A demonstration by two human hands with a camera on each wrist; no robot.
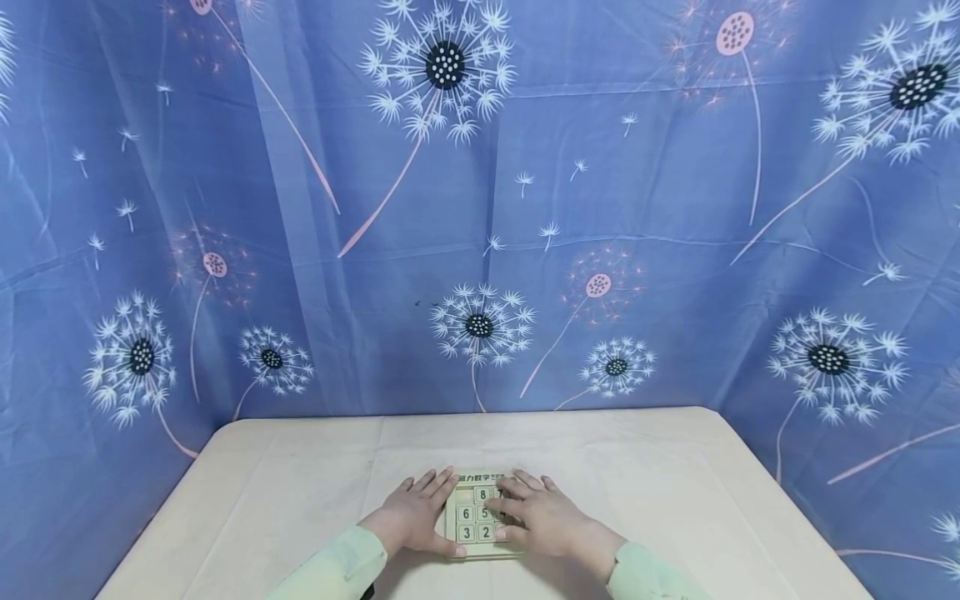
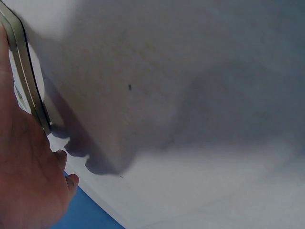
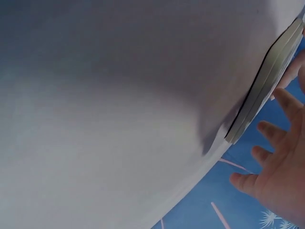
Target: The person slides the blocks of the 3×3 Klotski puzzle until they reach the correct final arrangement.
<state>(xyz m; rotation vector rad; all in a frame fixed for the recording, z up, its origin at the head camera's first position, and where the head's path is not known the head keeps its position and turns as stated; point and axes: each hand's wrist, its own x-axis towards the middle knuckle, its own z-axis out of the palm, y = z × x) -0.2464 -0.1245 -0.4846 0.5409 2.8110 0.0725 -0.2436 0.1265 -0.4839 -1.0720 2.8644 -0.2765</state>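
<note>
A pale sliding number puzzle lies flat on the table, with dark print along its far edge. Its top left cell holds no tile; tiles 8, 6, 5, 3 and 2 can be read, while the right column is partly covered. My left hand rests along the puzzle's left side, fingers extended at the far corner and thumb at the near one. Over the right column lies my right hand, fingers spread across the tiles. Both wrist views show the puzzle's side edge only, beside the left hand and the right hand.
A cream-covered table extends around the puzzle, its far corners rounded. Blue curtains with dandelion prints stand behind it and at both sides. Shadows of the hands fall on the tabletop in both wrist views.
</note>
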